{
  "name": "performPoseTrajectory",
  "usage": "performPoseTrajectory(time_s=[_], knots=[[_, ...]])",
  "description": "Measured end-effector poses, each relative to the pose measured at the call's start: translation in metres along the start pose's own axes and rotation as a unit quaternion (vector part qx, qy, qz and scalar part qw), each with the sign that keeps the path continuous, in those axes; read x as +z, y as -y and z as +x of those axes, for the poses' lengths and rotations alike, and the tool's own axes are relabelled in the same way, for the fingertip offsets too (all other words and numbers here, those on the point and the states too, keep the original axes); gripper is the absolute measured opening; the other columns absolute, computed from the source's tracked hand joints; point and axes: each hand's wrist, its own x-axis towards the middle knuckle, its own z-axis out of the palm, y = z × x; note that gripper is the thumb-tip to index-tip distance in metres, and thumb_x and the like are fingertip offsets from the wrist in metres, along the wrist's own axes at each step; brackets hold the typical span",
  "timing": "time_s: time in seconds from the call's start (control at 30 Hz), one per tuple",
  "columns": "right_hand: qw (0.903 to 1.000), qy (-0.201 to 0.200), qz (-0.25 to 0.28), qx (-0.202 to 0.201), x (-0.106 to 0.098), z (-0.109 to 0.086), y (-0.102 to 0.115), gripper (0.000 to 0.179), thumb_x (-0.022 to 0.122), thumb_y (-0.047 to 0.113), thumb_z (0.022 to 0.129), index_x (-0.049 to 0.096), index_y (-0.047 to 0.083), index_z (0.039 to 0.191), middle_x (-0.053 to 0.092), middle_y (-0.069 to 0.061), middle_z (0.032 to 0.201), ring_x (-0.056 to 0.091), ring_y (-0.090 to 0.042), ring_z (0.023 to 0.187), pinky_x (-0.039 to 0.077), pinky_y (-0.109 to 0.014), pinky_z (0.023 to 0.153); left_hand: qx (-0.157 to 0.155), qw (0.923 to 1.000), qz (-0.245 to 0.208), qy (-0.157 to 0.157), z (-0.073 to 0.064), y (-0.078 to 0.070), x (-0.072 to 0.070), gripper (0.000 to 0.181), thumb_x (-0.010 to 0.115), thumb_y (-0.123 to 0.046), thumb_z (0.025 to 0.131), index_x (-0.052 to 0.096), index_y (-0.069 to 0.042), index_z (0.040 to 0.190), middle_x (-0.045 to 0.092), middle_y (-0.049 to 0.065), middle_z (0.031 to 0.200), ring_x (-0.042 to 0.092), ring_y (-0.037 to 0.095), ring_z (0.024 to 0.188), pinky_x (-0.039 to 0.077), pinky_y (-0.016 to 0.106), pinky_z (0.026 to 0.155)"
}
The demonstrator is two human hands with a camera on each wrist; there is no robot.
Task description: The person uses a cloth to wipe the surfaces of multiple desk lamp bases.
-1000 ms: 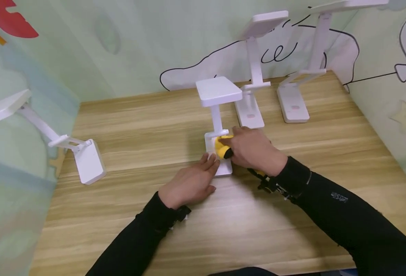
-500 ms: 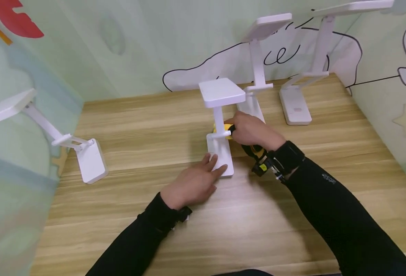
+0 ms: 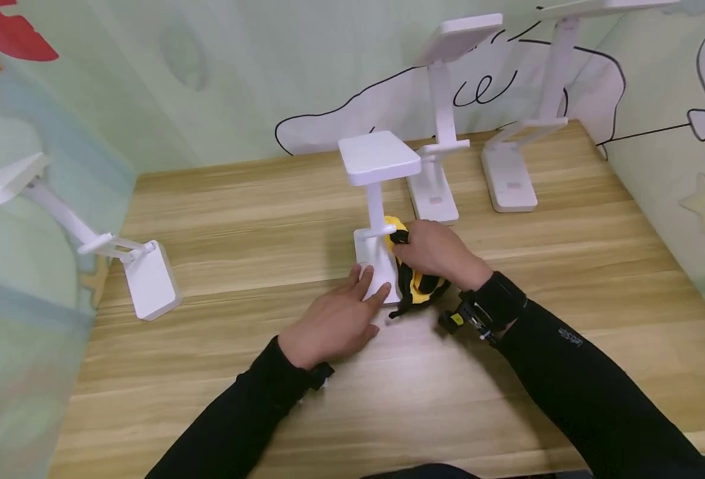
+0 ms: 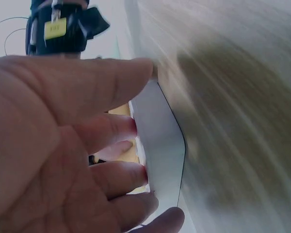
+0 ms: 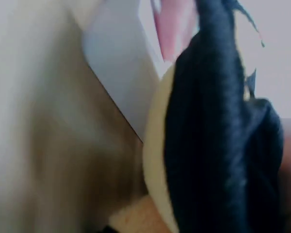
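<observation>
the yellow-and-black cloth (image 3: 417, 293), behind the lamp post (image 3: 375, 206) half a second ago, is now along the right edge of the lamp base (image 3: 367, 251), pinched in the right hand (image 3: 439, 249). the left hand (image 3: 331, 322) rests spread fingers on the base. a second lamp (image 3: 442, 110) stands just beyond the right hand; leftward, tabletop (image 3: 239, 253) runs to another lamp (image 3: 62, 213).

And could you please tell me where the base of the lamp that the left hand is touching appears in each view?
Head: lamp base just right of centre, partly covered by the left hand.
Left wrist: lamp base around the centre, beside that hand.
Right wrist: lamp base in the upper part, left of centre, blurred.
Shared landmark: the wooden tabletop alongside the base.
</observation>
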Motion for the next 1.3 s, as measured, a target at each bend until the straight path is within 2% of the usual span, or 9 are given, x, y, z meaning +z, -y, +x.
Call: performPoseTrajectory(time_s=[0.23,0.37,0.5,0.6,0.8,0.9,1.07,1.2,1.3], knots=[[0.9929,0.018,-0.095,-0.07,0.005,-0.03,-0.004,0.027,0.069,0.024,0.097,0.075,0.004,0.113,0.067,-0.012,0.096,0.059,-0.022,0.072,0.049,-0.033,0.063,-0.003,0.9998,-0.017,0.014,-0.001,0.0,-0.002,0.07,0.069,-0.031,0.103,0.04,-0.011,0.164,0.027,0.028,0.169,0.024,0.046,0.158,0.038,0.048,0.123],[0.9834,0.039,-0.141,-0.108,-0.008,-0.041,-0.002,0.016,0.074,0.027,0.094,0.074,0.012,0.099,0.064,-0.007,0.091,0.057,-0.02,0.071,0.044,-0.033,0.06,-0.004,0.9997,-0.023,0.012,-0.001,0.001,-0.002,0.07,0.069,-0.03,0.103,0.039,-0.012,0.164,0.027,0.027,0.17,0.024,0.046,0.158,0.044,0.049,0.119],[0.9823,-0.015,-0.155,-0.103,-0.014,-0.041,0.001,0.034,0.076,0.029,0.094,0.075,0.01,0.122,0.072,-0.011,0.101,0.064,-0.023,0.078,0.05,-0.038,0.061,0.007,0.9996,-0.026,0.006,-0.001,0.001,-0.002,0.07,0.069,-0.03,0.103,0.039,-0.011,0.164,0.026,0.027,0.17,0.023,0.046,0.158,0.043,0.048,0.12],[0.978,-0.07,-0.163,-0.11,-0.005,-0.036,0.0,0.057,0.077,0.024,0.093,0.064,0.006,0.144,0.071,-0.019,0.109,0.065,-0.027,0.081,0.054,-0.041,0.061,0.007,0.9996,-0.027,0.01,-0.001,0.001,-0.002,0.07,0.068,-0.03,0.104,0.038,-0.011,0.164,0.025,0.026,0.17,0.022,0.045,0.159,0.041,0.048,0.121],[0.9638,-0.085,-0.193,-0.164,0.01,-0.035,-0.006,0.057,0.078,0.013,0.087,0.068,0.012,0.143,0.059,-0.013,0.094,0.052,-0.022,0.071,0.042,-0.031,0.054,0.0,0.9984,-0.052,0.021,-0.002,0.007,-0.004,0.069,0.066,-0.029,0.105,0.037,-0.01,0.165,0.025,0.024,0.171,0.022,0.043,0.159,0.041,0.049,0.121],[0.9624,-0.058,-0.196,-0.179,0.004,-0.039,-0.007,0.054,0.079,0.016,0.089,0.069,0.014,0.141,0.056,-0.008,0.092,0.049,-0.02,0.07,0.037,-0.03,0.055,-0.002,0.9966,-0.081,-0.011,-0.001,0.019,-0.006,0.065,0.067,-0.022,0.104,0.042,-0.007,0.161,0.039,0.022,0.166,0.038,0.037,0.155,0.046,0.047,0.117],[0.9633,-0.04,-0.198,-0.176,-0.009,-0.043,-0.006,0.055,0.083,0.023,0.088,0.069,0.012,0.141,0.061,-0.008,0.097,0.053,-0.02,0.075,0.042,-0.032,0.061,0.02,0.99,-0.094,-0.103,0.003,0.042,-0.005,0.058,0.076,-0.018,0.096,0.057,-0.004,0.149,0.061,0.017,0.148,0.056,0.035,0.138,0.05,0.046,0.113],[0.963,-0.047,-0.195,-0.181,-0.013,-0.043,-0.002,0.055,0.081,0.021,0.089,0.068,0.014,0.142,0.066,-0.015,0.105,0.059,-0.025,0.081,0.048,-0.039,0.067,0.017,0.9895,-0.085,-0.116,0.008,0.053,-0.008,0.063,0.08,-0.026,0.095,0.058,-0.003,0.149,0.056,0.019,0.152,0.053,0.037,0.141,0.047,0.048,0.115],[0.9604,-0.054,-0.204,-0.182,-0.012,-0.041,0.0,0.052,0.079,0.02,0.09,0.068,0.015,0.142,0.066,-0.018,0.108,0.06,-0.028,0.085,0.051,-0.041,0.07,-0.03,0.9865,-0.11,-0.118,0.016,0.063,-0.014,0.062,0.078,-0.03,0.097,0.058,-0.003,0.149,0.057,0.019,0.152,0.054,0.036,0.14,0.047,0.048,0.115]])
